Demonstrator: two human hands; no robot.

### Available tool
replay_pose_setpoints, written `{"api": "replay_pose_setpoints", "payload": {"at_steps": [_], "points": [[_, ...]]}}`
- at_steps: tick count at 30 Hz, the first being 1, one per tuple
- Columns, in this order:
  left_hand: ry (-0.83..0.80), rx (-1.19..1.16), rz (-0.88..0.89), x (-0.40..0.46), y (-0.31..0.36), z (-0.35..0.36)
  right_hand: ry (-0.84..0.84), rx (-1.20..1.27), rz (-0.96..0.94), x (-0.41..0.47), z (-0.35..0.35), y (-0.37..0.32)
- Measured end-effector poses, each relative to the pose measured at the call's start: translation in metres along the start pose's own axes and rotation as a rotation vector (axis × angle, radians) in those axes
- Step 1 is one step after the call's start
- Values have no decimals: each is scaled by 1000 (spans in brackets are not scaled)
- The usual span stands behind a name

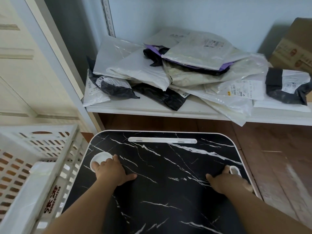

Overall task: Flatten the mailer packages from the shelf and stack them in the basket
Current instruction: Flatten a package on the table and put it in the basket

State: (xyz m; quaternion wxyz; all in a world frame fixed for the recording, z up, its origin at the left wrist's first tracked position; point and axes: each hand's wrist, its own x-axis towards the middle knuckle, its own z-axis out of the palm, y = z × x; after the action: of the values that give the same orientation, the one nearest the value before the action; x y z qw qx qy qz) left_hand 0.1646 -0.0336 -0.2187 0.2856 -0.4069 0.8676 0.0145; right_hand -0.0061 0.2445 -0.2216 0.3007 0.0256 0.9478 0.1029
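Resting flat with fingers spread on the tray table [160, 166], left hand [110, 171] and right hand [228, 181] lie well short of the mailers [177, 71]

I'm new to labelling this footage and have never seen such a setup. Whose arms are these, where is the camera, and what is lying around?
No machine here: a person wears a camera on the head, looking down at their own arms. The left hand and right hand rest flat on a black marble-patterned lap table, holding nothing. The left one partly covers a round white cup recess. Behind, a white shelf carries a heap of mailer packages beside a cardboard box. On the left stands a white slotted basket.
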Motion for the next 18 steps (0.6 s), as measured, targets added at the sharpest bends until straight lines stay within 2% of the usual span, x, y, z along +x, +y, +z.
{"api": "replay_pose_setpoints", "payload": {"at_steps": [3,6,7,9,11,12,15,16,18], "points": [[18,94,29,-9,12,-11,145,-142,-130,-18,-28,-32],[90,131,89,-13,24,-47,395,-91,-412,-32,-70,-57],[137,92,124,-12,28,-63,518,-53,-520,-35,-88,-62],[223,-68,210,-9,32,-97,910,39,-697,-37,-125,-67],[296,-294,293,-8,37,-129,1250,133,-753,-32,-161,-68],[341,-403,329,-8,40,-146,1337,167,-759,-29,-180,-68],[465,-648,415,-14,43,-176,1415,162,-755,-21,-219,-72],[494,-704,432,-16,45,-182,1390,128,-732,-18,-227,-73],[525,-763,443,-18,47,-189,1229,-24,-684,-14,-237,-77]]}}
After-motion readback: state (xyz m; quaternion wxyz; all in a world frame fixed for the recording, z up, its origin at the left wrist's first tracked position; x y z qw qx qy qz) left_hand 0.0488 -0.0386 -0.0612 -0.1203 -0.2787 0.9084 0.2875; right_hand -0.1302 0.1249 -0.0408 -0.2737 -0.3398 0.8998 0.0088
